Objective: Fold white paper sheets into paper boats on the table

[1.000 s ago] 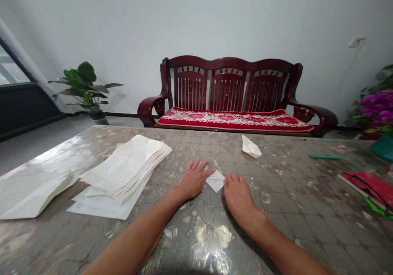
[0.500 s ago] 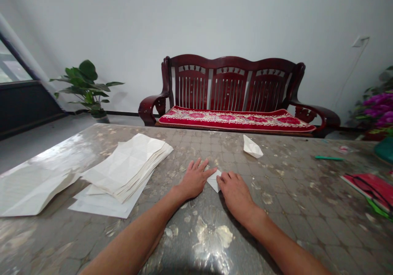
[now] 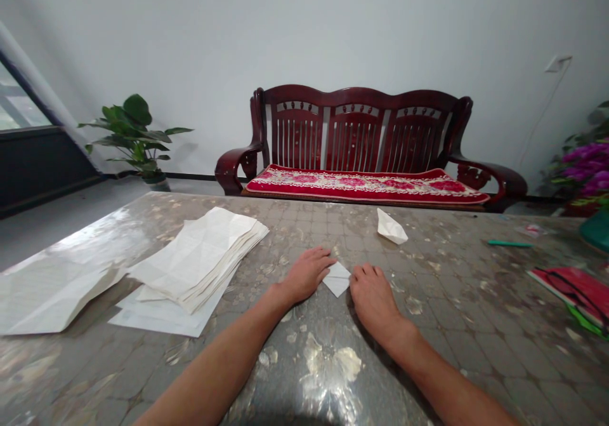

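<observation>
A small folded white paper point(image 3: 337, 278) lies flat on the patterned table point(image 3: 428, 324) between both hands. My left hand point(image 3: 307, 274) rests palm down, fingers together, with its fingertips on the paper's left edge. My right hand point(image 3: 373, 296) lies on the table at the paper's right corner, fingers curled down onto it. A finished folded paper shape point(image 3: 391, 227) sits farther back on the table.
A stack of creased white sheets point(image 3: 200, 258) and more loose sheets point(image 3: 52, 292) lie at the left. A green pen point(image 3: 508, 244), a red booklet point(image 3: 571, 289) and a teal object sit at the right. A dark wooden bench point(image 3: 361, 153) stands behind the table.
My right hand slid left over the paper and then back to its right corner. My left hand's fingers, spread before, are now drawn together at the paper's left edge.
</observation>
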{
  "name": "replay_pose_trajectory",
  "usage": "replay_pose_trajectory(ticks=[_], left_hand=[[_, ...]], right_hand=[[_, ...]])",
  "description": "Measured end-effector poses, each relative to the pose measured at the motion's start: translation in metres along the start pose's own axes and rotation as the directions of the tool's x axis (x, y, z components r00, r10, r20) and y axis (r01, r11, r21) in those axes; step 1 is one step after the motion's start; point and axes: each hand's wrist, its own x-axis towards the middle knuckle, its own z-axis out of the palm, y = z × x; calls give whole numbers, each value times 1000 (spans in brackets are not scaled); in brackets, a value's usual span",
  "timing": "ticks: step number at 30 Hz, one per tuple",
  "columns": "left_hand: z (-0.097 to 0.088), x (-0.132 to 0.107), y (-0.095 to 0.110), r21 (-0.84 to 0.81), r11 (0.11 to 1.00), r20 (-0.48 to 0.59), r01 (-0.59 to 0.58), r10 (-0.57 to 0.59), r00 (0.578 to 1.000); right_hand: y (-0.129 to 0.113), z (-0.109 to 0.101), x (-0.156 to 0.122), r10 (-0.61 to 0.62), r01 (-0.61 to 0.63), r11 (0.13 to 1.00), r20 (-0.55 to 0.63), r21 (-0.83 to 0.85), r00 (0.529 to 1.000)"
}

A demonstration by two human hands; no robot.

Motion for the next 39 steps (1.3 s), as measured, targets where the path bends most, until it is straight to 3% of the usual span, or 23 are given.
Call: replay_pose_trajectory(ticks=[4,8,13,19,23,27,29,31,33,39], left_hand=[[-2,8,0,-52,996,-31,-72,70,997],[-15,9,6,-60,995,59,-79,82,995],[-28,6,14,-74,994,172,82,-68,983],[-30,6,17,-16,960,263,281,-267,927],[-24,8,12,-176,910,172,375,-347,922],[-13,9,4,-466,818,-27,337,-394,919],[-8,9,4,-548,780,-87,302,-412,907],[-4,8,6,-562,776,-128,287,-424,897],[-2,7,9,-521,809,-175,271,-413,894],[1,1,15,-261,954,-288,146,-221,932]], right_hand=[[2,5,0,-13,14,1000,-22,29,1000],[7,14,3,-23,28,998,-75,60,997],[14,26,9,-27,47,988,-132,148,991],[23,37,11,4,76,931,-219,357,976],[32,48,17,93,95,800,-279,593,956],[35,60,26,262,102,497,-261,862,929],[32,61,28,320,118,395,-257,911,912],[29,59,28,344,149,429,-314,891,885],[26,54,26,314,193,543,-411,817,856],[30,42,23,83,258,860,-619,440,781]])
